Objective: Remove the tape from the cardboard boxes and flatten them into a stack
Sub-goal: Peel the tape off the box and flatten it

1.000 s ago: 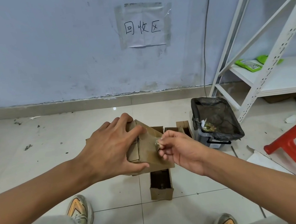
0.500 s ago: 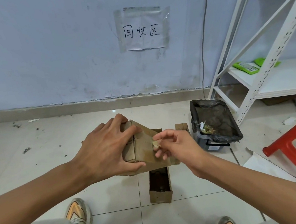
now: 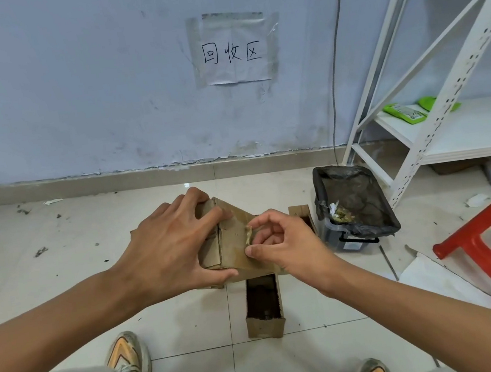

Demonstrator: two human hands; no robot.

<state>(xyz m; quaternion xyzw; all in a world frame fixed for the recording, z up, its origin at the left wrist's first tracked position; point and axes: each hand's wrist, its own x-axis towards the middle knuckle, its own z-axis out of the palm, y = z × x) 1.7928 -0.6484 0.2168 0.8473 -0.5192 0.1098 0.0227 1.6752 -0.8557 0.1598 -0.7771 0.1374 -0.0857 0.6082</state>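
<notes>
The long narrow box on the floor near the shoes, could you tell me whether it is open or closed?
Open. The long narrow box lies on the floor tiles with its top uncovered, showing a dark interior.

A single wide-angle head camera looks forward and down from the person's own height over a tiled floor [image 3: 62,272]. It faces a pale wall [image 3: 68,84] bearing a taped paper sign [image 3: 234,51] straight ahead. Both forearms enter from the bottom corners and meet near the centre, close to the lens. The person's shoes [image 3: 128,362] sit at the bottom edge, directly beneath. A white shelf frame [image 3: 444,91] bends along the right side from lens distortion. No second view shares the scene.
</notes>
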